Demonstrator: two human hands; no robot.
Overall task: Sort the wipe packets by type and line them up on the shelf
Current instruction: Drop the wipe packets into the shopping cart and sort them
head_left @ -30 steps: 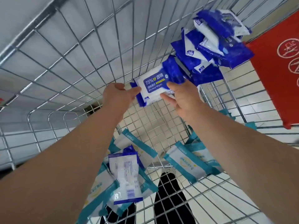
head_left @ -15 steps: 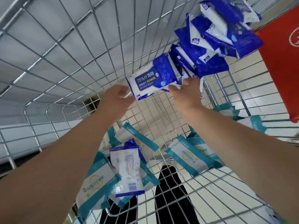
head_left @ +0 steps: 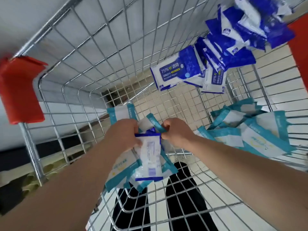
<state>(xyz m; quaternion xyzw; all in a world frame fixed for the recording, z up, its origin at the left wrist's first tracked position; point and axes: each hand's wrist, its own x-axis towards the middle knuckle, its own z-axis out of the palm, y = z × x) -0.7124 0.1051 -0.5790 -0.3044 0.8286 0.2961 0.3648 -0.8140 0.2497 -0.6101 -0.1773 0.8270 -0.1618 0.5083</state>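
Inside a wire cart (head_left: 93, 52), blue alcohol wipe packets (head_left: 228, 47) are heaped at the far right corner, one (head_left: 176, 70) lying face up at the heap's near end. Teal wipe packets (head_left: 246, 132) pile at the right side, and more teal ones (head_left: 121, 170) lie at the near middle. On top of those lies a blue-edged packet, back side up (head_left: 150, 157). My left hand (head_left: 124, 137) grips its upper left part. My right hand (head_left: 176, 132) pinches its top right corner beside a teal packet edge.
A red plastic corner guard (head_left: 20, 90) caps the cart's left rim. A red panel (head_left: 298, 52) stands outside the cart at the right. Through the cart's floor I see dark trouser legs (head_left: 183, 194) and white floor tiles.
Both hands left the face-up blue packet at the far heap and came back toward me. They now hold the back-side-up blue-edged packet in the near pile. The view tilted down.
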